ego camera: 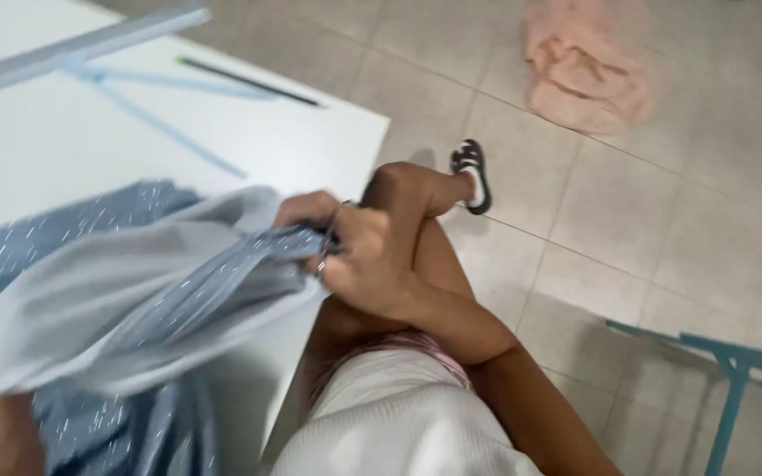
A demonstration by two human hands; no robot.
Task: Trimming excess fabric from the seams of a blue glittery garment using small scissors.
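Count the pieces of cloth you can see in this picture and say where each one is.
2. A blue speckled cloth is bunched at the white table's edge, gripped by the right hand. A pink cloth lies crumpled on the tiled floor. More may be out of frame.

No packages, labels, signs or screens in view. Nothing boxed, wrapped, tagged, posted or lit shows anywhere in the head view, sharp or blurred.
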